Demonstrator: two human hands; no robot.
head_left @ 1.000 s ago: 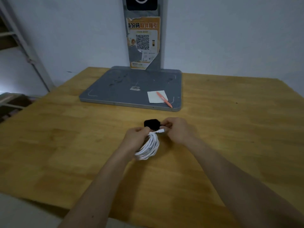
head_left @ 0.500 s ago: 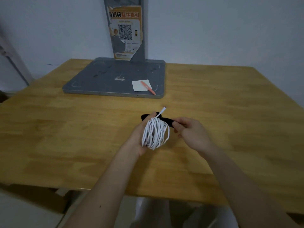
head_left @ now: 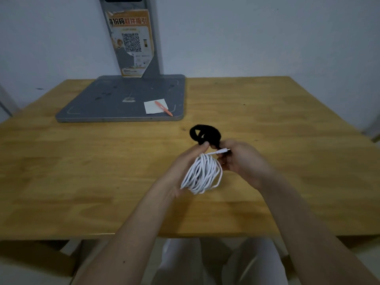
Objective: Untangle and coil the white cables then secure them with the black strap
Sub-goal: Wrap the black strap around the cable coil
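A coil of white cable hangs from my left hand, which grips it near the top, above the wooden table. The cable's plug end sticks out to the right against my right hand. My right hand pinches the black strap, which loops up behind the coil's top between both hands. How far the strap wraps the coil is hidden by my fingers.
A grey stand base sits at the back of the table, with a white note and an orange pen on it. Its post carries a QR poster. A white wall rises behind.
My right hand moved in from the right to meet my left at the coil's top and took the strap. The plug end swung from pointing up to pointing right. The strap now loops higher.
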